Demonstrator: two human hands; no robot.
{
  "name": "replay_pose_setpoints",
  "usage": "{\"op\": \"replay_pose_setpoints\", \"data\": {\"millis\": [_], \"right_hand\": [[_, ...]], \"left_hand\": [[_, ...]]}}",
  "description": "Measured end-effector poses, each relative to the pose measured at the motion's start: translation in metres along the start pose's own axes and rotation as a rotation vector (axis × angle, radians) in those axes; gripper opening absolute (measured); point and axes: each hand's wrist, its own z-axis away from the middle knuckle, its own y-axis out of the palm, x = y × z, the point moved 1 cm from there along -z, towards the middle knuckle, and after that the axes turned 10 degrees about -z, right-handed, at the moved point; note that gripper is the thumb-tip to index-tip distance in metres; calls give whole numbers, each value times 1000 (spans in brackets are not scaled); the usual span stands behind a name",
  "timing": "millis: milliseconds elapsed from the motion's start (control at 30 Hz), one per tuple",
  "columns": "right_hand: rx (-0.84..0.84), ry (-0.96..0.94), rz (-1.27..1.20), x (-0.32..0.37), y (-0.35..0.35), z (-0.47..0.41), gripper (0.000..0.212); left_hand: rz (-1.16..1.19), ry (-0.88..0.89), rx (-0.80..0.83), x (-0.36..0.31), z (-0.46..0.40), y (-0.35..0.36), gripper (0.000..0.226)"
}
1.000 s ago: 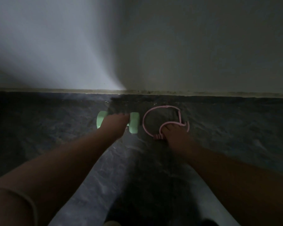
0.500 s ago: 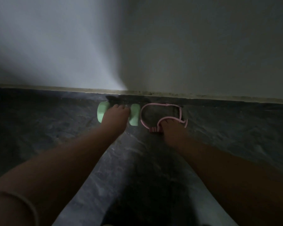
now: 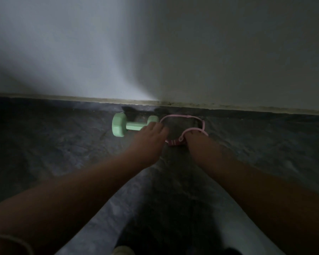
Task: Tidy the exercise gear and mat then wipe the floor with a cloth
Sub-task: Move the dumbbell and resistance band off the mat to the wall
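Mint-green, the dumbbell [image 3: 126,126] lies on the dark marbled floor [image 3: 44,144] at about 12 o'clock from the person, just short of the pale skirting strip [image 3: 81,98] along the foot of the wall [image 3: 191,52]. Its bar runs roughly parallel to the wall, and being parked there is probably the point: tucked to the edge, it is out of the way of the floor that is to be wiped.

Hovering at its right end, the left hand [image 3: 151,134] has relaxed, spread fingers. Its grip is apart and closes on nothing, and the bar shows bare to its left. Whether the fingertips touch the right head cannot be told in this dim light.

Just beside the dumbbell, at about 1 o'clock, a pink resistance band [image 3: 182,116] lies in a loop on the floor with its darker pink handle part [image 3: 175,143] toward the person. At the loop's near edge, the right hand [image 3: 192,138] presses down with its fingers over the cord; whether they pinch the cord or only pin it flat cannot be told. Holding the loop low beside the weight would keep both pieces grouped against the wall.

No mat or cloth is in view, so those steps appear to remain.
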Motion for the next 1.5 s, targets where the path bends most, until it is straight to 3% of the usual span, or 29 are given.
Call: {"op": "replay_pose_setpoints", "data": {"millis": [100, 233, 300, 467, 567, 700, 933, 1267, 1500], "right_hand": [[-191, -105, -62, -21, 22, 1, 28], [-189, -369, -155, -36, 35, 10, 51], [-194, -458, -166, -37, 34, 22, 50], [-174, -503, 0, -53, 48, 18, 55], [-108, -520, -83, -60, 51, 21, 66], [-151, -501, -148, -59, 34, 89, 59], [-181, -529, -14, -18, -51, 289, 65], [-399, -592, 45, 94, -235, 626, 64], [-502, -644, 48, 124, -283, 787, 64]], "left_hand": [[-21, 133, 93, -21, -1, 2, 51], [-3, 166, 245, -35, -7, 7, 64], [-2, 166, 293, -38, -9, 10, 63], [-7, 134, 391, -38, -4, 14, 63], [48, 69, 437, -39, 16, -3, 68], [130, -28, 486, -45, 57, -52, 59], [175, -181, 356, -51, 149, -207, 61], [185, -355, 175, -45, 297, -548, 62], [204, -474, 39, -51, 394, -699, 65]]}}
